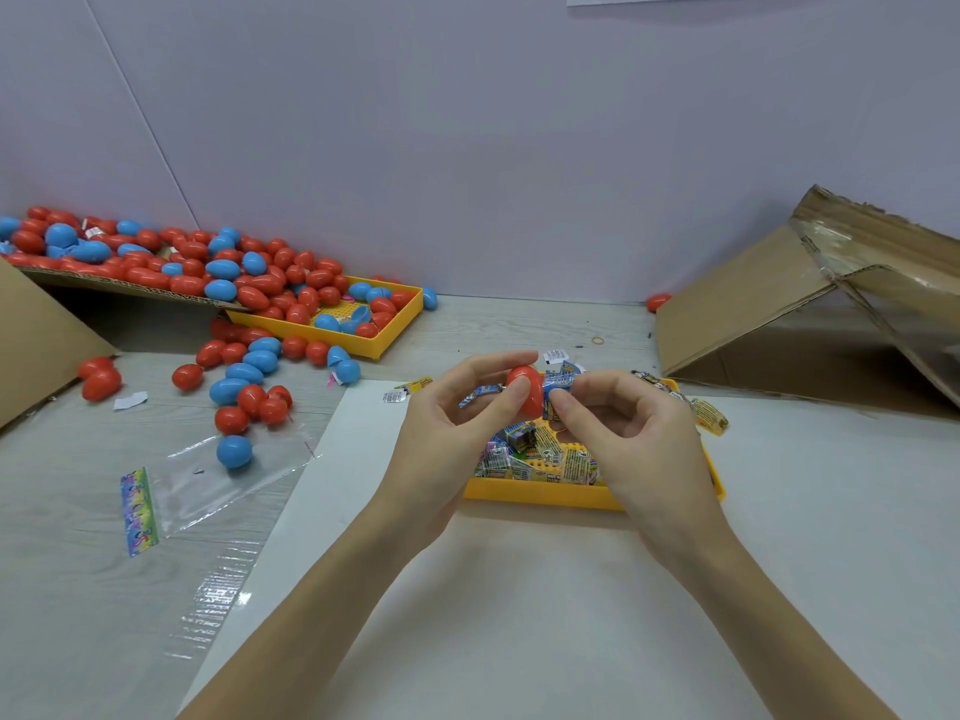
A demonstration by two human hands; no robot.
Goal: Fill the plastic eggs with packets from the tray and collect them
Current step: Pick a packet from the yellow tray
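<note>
Both hands pinch: left hand [457, 407] holds the light, slippery red egg half [524, 389]; right hand [623, 423] feeds in a crinkly packet [561, 380].

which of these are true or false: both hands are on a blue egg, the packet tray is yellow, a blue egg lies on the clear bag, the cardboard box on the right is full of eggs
1. Both hands hold a blue egg. False: the left hand and right hand hold a red egg with a blue packet.
2. The packet tray is yellow. True.
3. A blue egg lies on the clear bag. True.
4. The right-hand cardboard box is full of eggs. False: none show inside.
</note>
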